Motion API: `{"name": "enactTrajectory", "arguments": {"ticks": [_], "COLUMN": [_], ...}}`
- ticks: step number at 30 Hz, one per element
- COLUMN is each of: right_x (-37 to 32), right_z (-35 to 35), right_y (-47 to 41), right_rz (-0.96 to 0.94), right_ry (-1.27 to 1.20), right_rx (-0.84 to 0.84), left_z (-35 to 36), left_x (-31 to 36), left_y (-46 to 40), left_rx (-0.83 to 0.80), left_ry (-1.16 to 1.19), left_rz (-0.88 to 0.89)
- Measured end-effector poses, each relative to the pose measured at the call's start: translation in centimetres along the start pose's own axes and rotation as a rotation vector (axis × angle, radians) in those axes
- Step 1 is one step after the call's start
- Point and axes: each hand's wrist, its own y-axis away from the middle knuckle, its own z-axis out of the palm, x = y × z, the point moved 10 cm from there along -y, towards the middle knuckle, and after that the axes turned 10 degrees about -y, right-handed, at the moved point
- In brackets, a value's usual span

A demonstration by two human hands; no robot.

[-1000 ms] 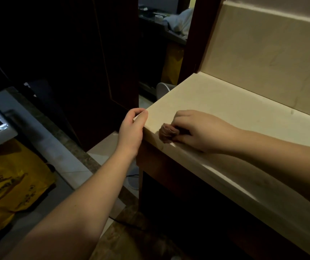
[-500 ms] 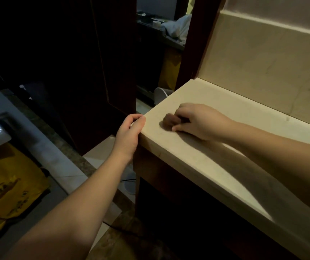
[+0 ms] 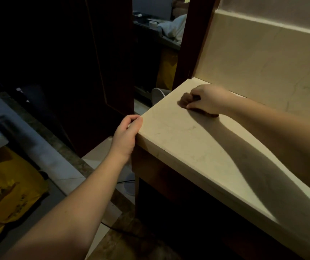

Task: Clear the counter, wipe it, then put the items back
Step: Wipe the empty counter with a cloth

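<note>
The pale stone counter runs from the centre to the lower right. My right hand grips a small bunched brown cloth and presses it on the counter near its far left corner, by the back wall. My left hand holds the counter's near left corner, thumb on the top edge and fingers curled round its end. Most of the cloth is hidden inside my fist.
A beige backsplash wall rises behind the counter. A dark wooden door stands to the left. A yellow bag lies on the floor at lower left. A white round object sits on the floor beyond the counter's end.
My right hand has slid the cloth away from the front edge toward the back wall. My left hand has stayed on the counter's corner.
</note>
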Motion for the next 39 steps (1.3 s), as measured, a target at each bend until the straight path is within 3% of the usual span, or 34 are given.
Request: {"name": "enactTrajectory", "arguments": {"ticks": [2,7,12,14,20,25,32,37,39], "right_x": [0.1,-5.7,1.4,1.6,-4.7,3.2,-2.4,5.8,4.7], "right_z": [-0.1,2.6,-0.4,-0.7,2.0,-0.9,1.9,-1.3,-1.2], "right_y": [-0.5,3.7,0.3,-0.4,2.0,-0.9,1.3,-1.0,-1.5], "right_rz": [0.013,-0.211,0.07,0.099,-0.136,0.16,-0.11,0.229,0.192], "right_ry": [0.002,-0.03,0.014,0.025,0.037,0.077,0.034,0.018,0.034], "right_rx": [0.021,-0.11,-0.013,0.021,-0.064,0.003,-0.06,0.033,0.051], "left_z": [0.0,0.1,0.1,0.1,0.1,0.0,-0.1,-0.3,-0.6], "left_x": [0.0,-0.1,0.0,0.1,0.3,0.4,0.7,1.4,1.9], "left_y": [0.0,-0.2,-0.2,-0.1,0.0,0.1,0.2,0.3,0.4], "left_rx": [-0.007,-0.013,-0.009,-0.001,0.001,0.002,0.025,0.017,0.019], "left_ry": [-0.007,0.004,-0.017,-0.022,-0.027,-0.031,-0.039,-0.133,-0.221], "left_rz": [0.006,-0.001,0.019,0.018,0.029,0.03,0.034,0.054,0.056]}}
